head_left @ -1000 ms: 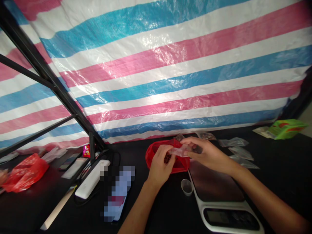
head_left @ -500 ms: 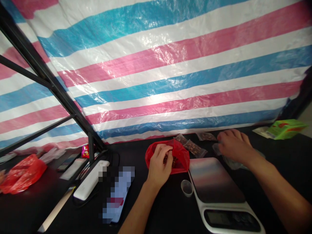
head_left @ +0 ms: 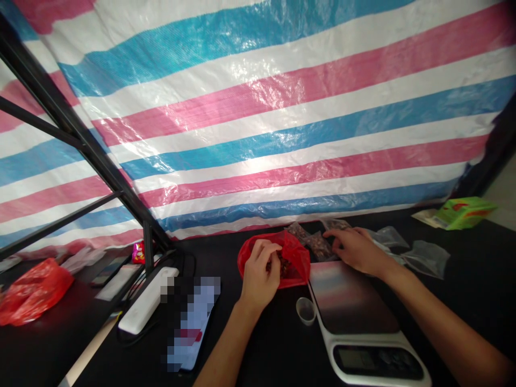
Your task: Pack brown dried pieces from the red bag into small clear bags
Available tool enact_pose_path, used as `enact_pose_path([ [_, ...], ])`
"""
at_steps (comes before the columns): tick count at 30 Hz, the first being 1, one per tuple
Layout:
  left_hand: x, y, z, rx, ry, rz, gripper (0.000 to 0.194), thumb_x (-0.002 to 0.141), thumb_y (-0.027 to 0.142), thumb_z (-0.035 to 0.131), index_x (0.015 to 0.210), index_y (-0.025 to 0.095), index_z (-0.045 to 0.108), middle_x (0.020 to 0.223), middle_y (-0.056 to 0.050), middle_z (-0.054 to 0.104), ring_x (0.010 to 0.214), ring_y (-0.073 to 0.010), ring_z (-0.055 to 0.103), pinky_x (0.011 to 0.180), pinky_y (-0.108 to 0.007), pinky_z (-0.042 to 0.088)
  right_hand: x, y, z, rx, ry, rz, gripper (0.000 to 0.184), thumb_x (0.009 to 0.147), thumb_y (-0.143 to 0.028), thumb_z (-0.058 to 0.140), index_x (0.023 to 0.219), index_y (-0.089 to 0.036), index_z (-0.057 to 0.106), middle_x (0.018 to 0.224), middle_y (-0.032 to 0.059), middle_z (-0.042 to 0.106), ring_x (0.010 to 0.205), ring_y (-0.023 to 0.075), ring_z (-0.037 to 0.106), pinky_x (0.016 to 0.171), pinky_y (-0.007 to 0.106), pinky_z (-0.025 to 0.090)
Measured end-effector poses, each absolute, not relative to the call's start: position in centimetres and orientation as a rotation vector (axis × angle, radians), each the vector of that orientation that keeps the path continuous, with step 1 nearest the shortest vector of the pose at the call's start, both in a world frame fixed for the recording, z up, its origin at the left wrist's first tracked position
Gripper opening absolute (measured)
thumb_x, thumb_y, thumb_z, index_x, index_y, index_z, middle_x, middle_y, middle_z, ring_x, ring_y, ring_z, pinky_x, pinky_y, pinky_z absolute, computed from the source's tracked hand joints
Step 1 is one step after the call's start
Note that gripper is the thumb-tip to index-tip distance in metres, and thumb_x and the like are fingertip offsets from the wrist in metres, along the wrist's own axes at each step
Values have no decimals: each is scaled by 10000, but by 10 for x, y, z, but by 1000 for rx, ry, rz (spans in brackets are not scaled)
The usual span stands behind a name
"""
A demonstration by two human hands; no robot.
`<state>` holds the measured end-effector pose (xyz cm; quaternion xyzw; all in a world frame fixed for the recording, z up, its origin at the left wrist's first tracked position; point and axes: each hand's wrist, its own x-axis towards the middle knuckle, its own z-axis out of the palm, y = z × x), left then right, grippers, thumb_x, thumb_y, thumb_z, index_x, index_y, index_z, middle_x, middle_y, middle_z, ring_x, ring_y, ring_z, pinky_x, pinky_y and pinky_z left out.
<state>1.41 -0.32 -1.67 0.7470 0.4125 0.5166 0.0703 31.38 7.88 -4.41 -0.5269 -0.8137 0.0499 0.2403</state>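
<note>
My left hand (head_left: 260,269) reaches into a red plastic bag (head_left: 296,258) that holds small dark brown bits (head_left: 284,265). Its fingers are curled together, and what they grip is hidden. Past the far end of a kitchen scale (head_left: 355,295), my right hand (head_left: 355,247) is open, fingers stretched to the left. Its fingertips are close to a small clear packet of brown bits (head_left: 319,246); I cannot tell whether they touch it. Two similar packets lie behind. Nearer to me, a small clear cup (head_left: 306,311) stands just left of the scale.
Clear plastic bags (head_left: 425,257) lie right of my right hand, with a green packet (head_left: 463,213) farther back. Left of my left arm are a phone (head_left: 195,322), a white power strip (head_left: 148,301) with cables, and another red bag (head_left: 36,290). A striped sheet hangs behind.
My right hand has moved left from the clear plastic bags to the filled packets, uncovering those bags. My left hand stays in the red bag. The view has shifted slightly.
</note>
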Motion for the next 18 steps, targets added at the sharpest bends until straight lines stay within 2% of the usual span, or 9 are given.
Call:
enact_pose_path([
  [3, 14, -3, -17, 2251, 1239, 1558, 251, 993, 93, 495, 1092, 229, 681, 1044, -57, 639, 952, -168, 659, 839, -277, 542, 312, 84, -37, -1428, -2129, 280, 408, 798, -147, 568, 1160, -226, 741, 788, 26, 784, 810, 250, 759, 794, 360, 532],
  [6, 15, -3, -17, 2253, 1230, 1572, 231, 995, 105, 506, 1078, 226, 684, 1034, -55, 638, 926, -163, 655, 809, -268, 541, 301, 83, -24, -1357, -1894, 476, 279, 865, -270, 573, 1104, -239, 715, 784, 25, 765, 684, 228, 731, 629, 320, 539],
  [9, 18, -5, -16, 2261, 1222, 1539, 187, 1003, 141, 540, 1087, 225, 686, 1023, -50, 636, 852, -149, 644, 769, -260, 541, 285, 75, -10, -1192, -1709, 614, 233, 905, -370, 604, 1081, -243, 689, 799, 27, 754, 699, 229, 727, 668, 336, 566],
  [12, 23, -10, -16, 2268, 1204, 1450, 183, 1024, 176, 551, 1146, 233, 674, 1070, -55, 645, 837, -140, 650, 760, -255, 551, 267, 60, 2, -1030, -1664, 582, 178, 931, -374, 643, 1031, -236, 697, 847, 38, 756, 780, 230, 729, 783, 360, 568],
  [16, 29, -17, -14, 2373, 1219, 1387, 235, 1029, 207, 574, 1248, 246, 646, 1189, -82, 666, 1060, -204, 676, 942, -331, 566, 245, 37, 16, -811, -1780, 464, 73, 980, -280, 641, 989, -250, 707, 953, 36, 738, 877, 211, 696, 829, 340, 538],
  [18, 31, -19, -13, 2402, 1273, 1389, 267, 1024, 223, 589, 1288, 247, 629, 1220, -93, 672, 1131, -234, 664, 1000, -377, 554, 237, 28, 21, -727, -1850, 448, 94, 1001, -230, 615, 976, -253, 703, 965, 29, 723, 907, 202, 681, 839, 328, 527],
])
